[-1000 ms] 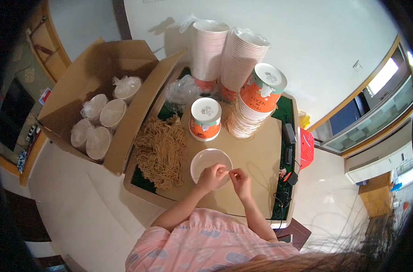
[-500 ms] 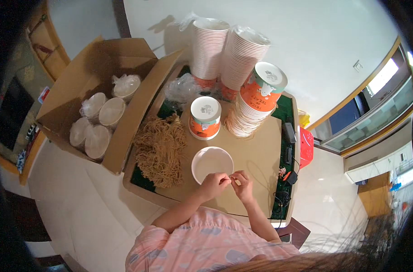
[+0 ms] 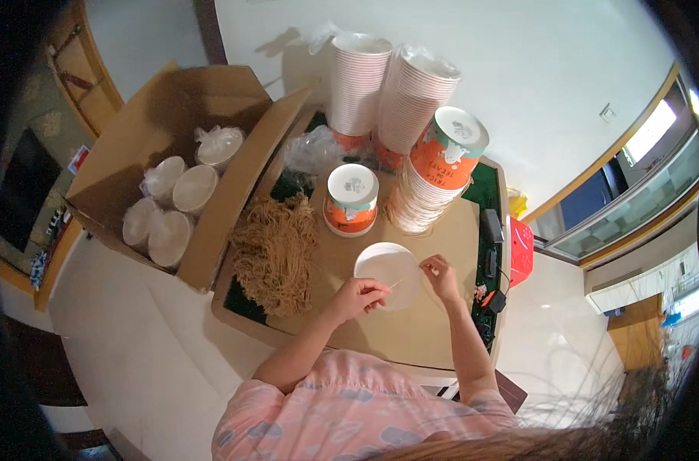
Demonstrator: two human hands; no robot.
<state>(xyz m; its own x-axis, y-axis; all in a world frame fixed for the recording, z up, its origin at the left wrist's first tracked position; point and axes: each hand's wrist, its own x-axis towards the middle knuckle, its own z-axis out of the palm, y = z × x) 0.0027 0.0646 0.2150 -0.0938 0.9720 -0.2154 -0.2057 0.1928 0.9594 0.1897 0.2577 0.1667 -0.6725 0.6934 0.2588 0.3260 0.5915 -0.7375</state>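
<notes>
A white paper bucket (image 3: 384,257) stands open side up on the table in front of me, its pale inside showing. My left hand (image 3: 361,298) is at its near left rim, finger and thumb pinched on a thin pale string (image 3: 396,283). At the bucket's right side my right hand (image 3: 439,276) is raised, its fingertips pinched together on what looks like the same thin string. Much of the string is too fine to follow. Left of the bucket lies a large bundle of tan strings (image 3: 275,253). One orange printed bucket (image 3: 351,219) sits upside down just beyond.
An upside-down bucket stack with string loops (image 3: 426,196) stands back right. Two tall wrapped stacks (image 3: 359,84) rise by the wall, beside crumpled clear plastic (image 3: 313,150). An open cardboard box (image 3: 242,192) with wrapped buckets is at left. Black adapters (image 3: 491,227) line the right edge.
My hands were together at the bucket's near rim and have moved apart, the right one going up and right. The bucket has shifted to the right.
</notes>
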